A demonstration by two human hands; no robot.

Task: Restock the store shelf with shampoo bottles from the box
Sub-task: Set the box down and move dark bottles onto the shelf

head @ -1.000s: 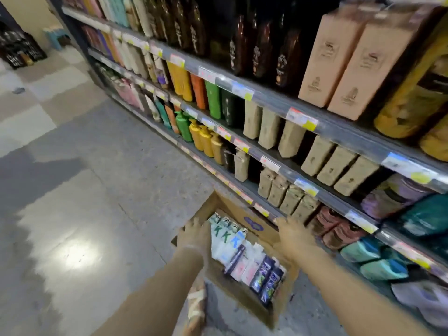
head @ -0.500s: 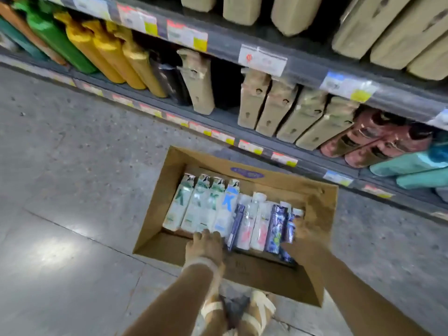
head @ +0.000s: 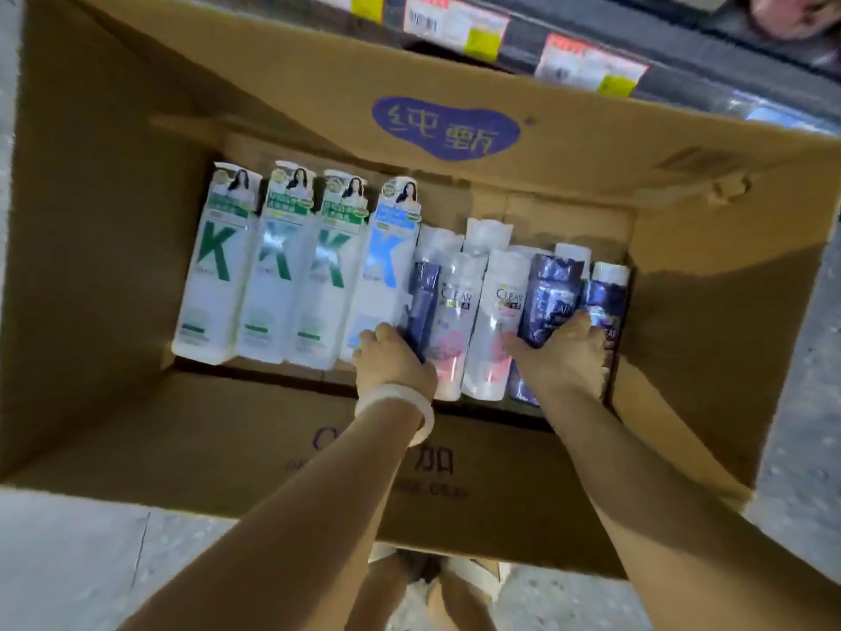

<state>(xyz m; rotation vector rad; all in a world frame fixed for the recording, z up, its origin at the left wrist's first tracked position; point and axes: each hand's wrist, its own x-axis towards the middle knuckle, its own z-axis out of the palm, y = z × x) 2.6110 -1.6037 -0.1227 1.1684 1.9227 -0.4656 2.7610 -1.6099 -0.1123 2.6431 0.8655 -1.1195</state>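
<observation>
A grey shop floor (head: 68, 553) ran under an open cardboard box (head: 318, 79), and the edge of a shelf (head: 682, 52) with price tags (head: 455, 25) crossed the top of the head view. Inside the box the shampoo bottles lay flat in one row: four white ones with a big K (head: 214, 266) on the left, then smaller white and dark purple ones packed tightly to the right. The left hand (head: 391, 362), a pale bangle (head: 396, 403) on its wrist, was curled over the bottom end of a thin purple bottle (head: 423, 302), though whether it had really closed on it I could not tell. The right hand (head: 564, 352) lay spread over the lower ends of the dark purple bottles (head: 550, 289), fingers open rather than gripping. No bottle had left the box yet. The smooth bottles sat so close together that pulling one out by its end could let it slip, or drag its neighbours askew.
</observation>
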